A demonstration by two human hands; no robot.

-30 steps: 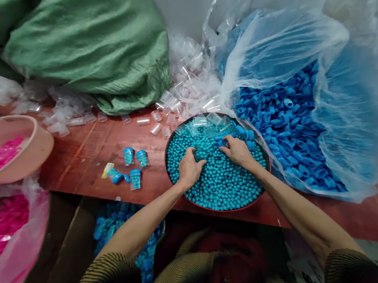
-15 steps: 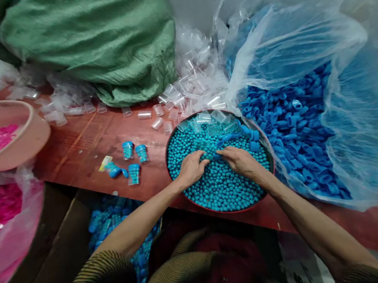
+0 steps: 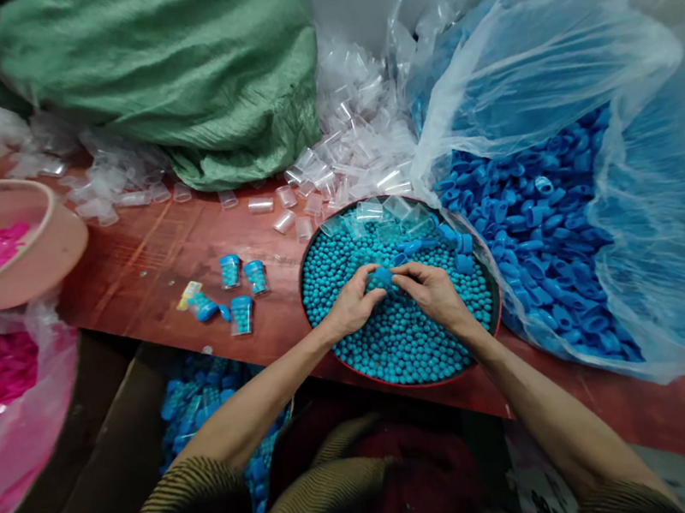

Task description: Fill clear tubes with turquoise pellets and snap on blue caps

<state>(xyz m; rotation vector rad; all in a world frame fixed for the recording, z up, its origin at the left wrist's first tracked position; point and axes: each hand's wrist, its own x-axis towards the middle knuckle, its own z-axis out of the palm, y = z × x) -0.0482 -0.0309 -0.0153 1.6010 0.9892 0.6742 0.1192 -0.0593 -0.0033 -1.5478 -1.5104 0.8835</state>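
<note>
Cups sit bead-filled, capped; I see left hand and right hand pinching a blue-topped container, loose caps unused.

The left hand and right hand hold a small blue item, partly hidden by the fingers, above turquoise beads in a round tray. Three bead-filled, blue-capped cups sit together on the red tabletop, left of the tray. An open plastic bag of blue caps lies at right; behind, a green sack adjoins loose clear cups, with a pink basin at far left.
</note>
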